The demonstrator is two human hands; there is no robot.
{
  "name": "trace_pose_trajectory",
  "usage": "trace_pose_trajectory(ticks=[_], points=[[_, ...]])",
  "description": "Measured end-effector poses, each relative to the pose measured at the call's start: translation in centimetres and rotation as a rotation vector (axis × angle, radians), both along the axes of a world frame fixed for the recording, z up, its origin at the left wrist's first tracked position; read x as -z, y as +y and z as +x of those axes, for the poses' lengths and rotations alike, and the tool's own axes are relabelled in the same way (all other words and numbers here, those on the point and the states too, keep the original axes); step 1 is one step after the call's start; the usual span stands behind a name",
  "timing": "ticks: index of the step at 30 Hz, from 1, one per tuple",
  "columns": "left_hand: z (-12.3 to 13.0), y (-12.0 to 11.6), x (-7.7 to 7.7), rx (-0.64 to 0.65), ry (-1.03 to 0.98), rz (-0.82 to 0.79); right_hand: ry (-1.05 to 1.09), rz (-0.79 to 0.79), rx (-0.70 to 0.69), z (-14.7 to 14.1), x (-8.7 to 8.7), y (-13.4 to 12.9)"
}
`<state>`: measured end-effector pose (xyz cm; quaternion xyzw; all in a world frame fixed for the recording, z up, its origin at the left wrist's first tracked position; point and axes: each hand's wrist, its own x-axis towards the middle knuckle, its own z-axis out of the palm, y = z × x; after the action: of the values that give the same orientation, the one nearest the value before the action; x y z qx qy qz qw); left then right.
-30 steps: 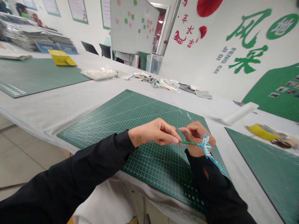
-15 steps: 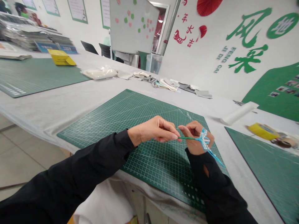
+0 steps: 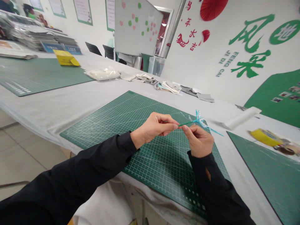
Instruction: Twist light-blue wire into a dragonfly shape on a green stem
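Note:
A craft flower [image 3: 200, 119] with light blue petals edged in white pearl-like beads is held above the green cutting mat [image 3: 103, 125]. Its thin green stem [image 3: 188, 122] slants down to the left, and a blue strip points out to the right. My left hand [image 3: 156, 126] pinches the lower end of the stem between thumb and fingers. Close beside it, my right hand [image 3: 199, 140] is closed with its thumb tip at the stem, just below the flower head. The fingertips of both hands nearly meet and cover the stem's end.
Other cutting mats lie left [image 3: 47, 75] and right [image 3: 269, 168]. A plastic bag of white material [image 3: 103, 74] and fabric scraps [image 3: 168, 87] line the far edge. A white roll [image 3: 243, 118], a yellow packet [image 3: 264, 137] and brown tape [image 3: 286, 149] are at right.
The flower has swung upward, from in front of my right hand to above it. My right hand has turned and its thumb has come in to the stem beside my left fingertips.

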<state>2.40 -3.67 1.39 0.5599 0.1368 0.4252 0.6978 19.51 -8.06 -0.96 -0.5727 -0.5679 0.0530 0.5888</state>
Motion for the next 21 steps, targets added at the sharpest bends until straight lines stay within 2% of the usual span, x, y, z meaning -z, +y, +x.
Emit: trace_pose_trajectory(ticks=[7, 13, 17, 21], points=[[0.0, -0.2, -0.3, -0.090, 0.038, -0.070, -0.018, -0.043, -0.042, -0.4, -0.3, -0.5], [0.2, 0.0, -0.3, -0.166, 0.026, -0.111, -0.041, -0.009, -0.036, -0.6, -0.2, -0.6], [0.3, 0.0, -0.5, -0.202, 0.049, -0.137, -0.082, 0.047, -0.013, -1.2, -0.4, -0.9], [0.4, -0.1, -0.5, -0.272, 0.056, -0.107, -0.234, 0.158, 0.040, -1.6, -0.6, -1.4]])
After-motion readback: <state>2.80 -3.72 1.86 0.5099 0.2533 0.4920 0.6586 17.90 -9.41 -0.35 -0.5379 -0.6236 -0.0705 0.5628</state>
